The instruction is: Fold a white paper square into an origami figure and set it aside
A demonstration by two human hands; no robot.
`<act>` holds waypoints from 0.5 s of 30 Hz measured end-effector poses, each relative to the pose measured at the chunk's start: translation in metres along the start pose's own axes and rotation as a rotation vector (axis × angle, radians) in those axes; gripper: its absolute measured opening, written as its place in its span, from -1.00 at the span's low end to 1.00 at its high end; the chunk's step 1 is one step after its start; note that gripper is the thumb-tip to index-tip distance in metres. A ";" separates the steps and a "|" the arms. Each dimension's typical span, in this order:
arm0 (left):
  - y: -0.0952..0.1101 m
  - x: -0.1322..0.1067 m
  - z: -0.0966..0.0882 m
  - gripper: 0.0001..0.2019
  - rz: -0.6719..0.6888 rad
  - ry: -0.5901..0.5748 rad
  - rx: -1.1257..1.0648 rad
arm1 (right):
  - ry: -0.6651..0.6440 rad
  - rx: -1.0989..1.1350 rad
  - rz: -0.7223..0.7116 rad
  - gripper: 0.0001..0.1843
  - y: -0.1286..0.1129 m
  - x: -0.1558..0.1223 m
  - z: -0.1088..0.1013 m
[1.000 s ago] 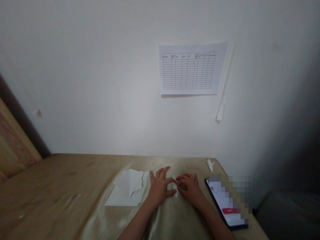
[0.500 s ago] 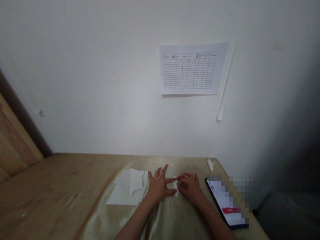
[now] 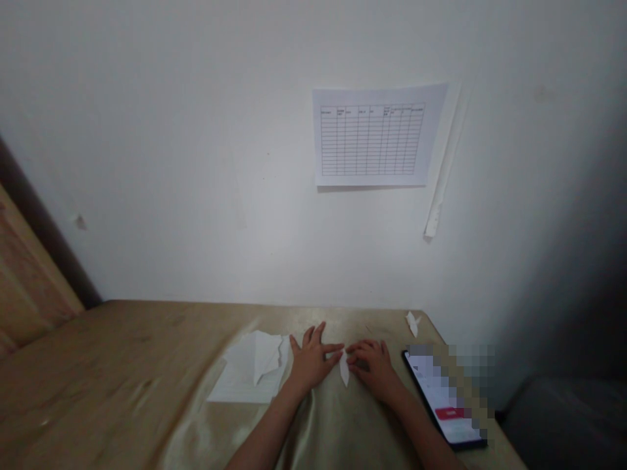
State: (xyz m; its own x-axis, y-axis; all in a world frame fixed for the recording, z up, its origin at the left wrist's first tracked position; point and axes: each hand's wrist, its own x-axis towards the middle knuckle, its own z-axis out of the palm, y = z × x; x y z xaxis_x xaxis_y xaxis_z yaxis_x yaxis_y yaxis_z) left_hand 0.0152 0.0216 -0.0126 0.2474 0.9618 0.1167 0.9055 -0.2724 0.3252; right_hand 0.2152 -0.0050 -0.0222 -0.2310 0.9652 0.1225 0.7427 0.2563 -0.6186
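Observation:
A small, narrow piece of folded white paper, pointed at its lower end, lies on the cloth-covered table between my hands. My left hand is at its left, thumb and index finger brought close together at the paper's upper part. The other left fingers spread out over the cloth. From the other side, my right hand has its fingers bent, with the tips of index finger and thumb at the paper's upper right edge. The fingertips partly cover the paper's top.
Torn and folded white sheets lie left of my hands. A phone with a lit screen rests at the right, partly blurred. Behind it is a small folded paper piece near the table corner. A printed table sheet hangs on the wall.
My left thumb has moved up towards the index finger, uncovering more of the paper's lower end. My right hand has stayed almost still.

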 end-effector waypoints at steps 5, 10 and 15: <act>0.006 0.003 0.003 -0.76 -0.020 0.048 -0.014 | 0.052 0.040 0.002 -0.81 0.007 0.002 0.006; 0.008 0.003 0.000 -0.73 -0.027 0.036 -0.044 | 0.076 0.041 -0.009 -0.80 0.010 0.003 0.009; 0.010 0.003 -0.005 -0.68 -0.033 0.010 -0.053 | 0.080 0.036 -0.016 -0.79 0.009 0.003 0.008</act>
State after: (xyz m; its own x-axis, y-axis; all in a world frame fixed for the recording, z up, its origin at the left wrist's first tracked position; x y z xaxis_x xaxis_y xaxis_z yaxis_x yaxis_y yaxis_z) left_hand 0.0236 0.0215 -0.0041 0.2136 0.9702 0.1147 0.8935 -0.2415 0.3786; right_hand 0.2164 -0.0005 -0.0336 -0.1905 0.9626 0.1929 0.7163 0.2706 -0.6431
